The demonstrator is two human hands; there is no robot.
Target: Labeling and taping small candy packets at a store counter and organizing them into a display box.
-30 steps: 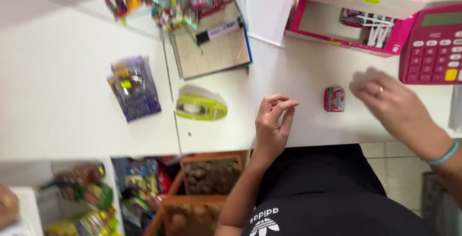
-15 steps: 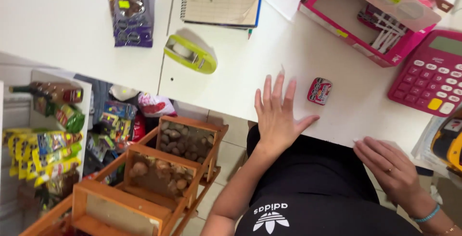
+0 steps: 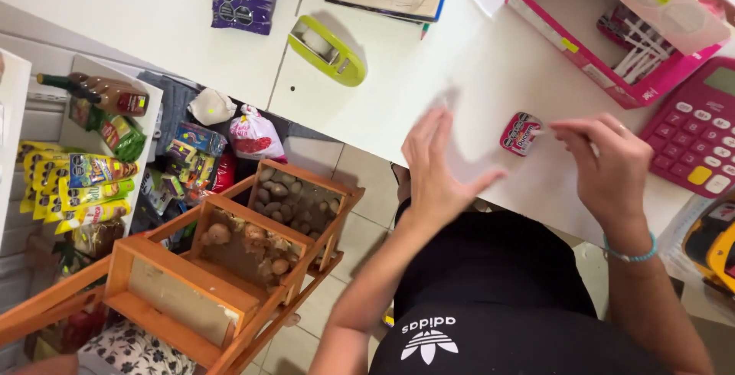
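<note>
Hands worked mid-frame at the white counter (image 3: 191, 23): left hand (image 3: 436, 164) lay flat and released, blurred; right hand (image 3: 605, 164) pinched the small red packet (image 3: 521, 133), right of centre near the pink calculator (image 3: 693, 134). A steady fingertip grip looked wisest.

Right hand (image 3: 605, 164) up from the lap — fingertips now at the small red packet (image 3: 521, 133).
</note>
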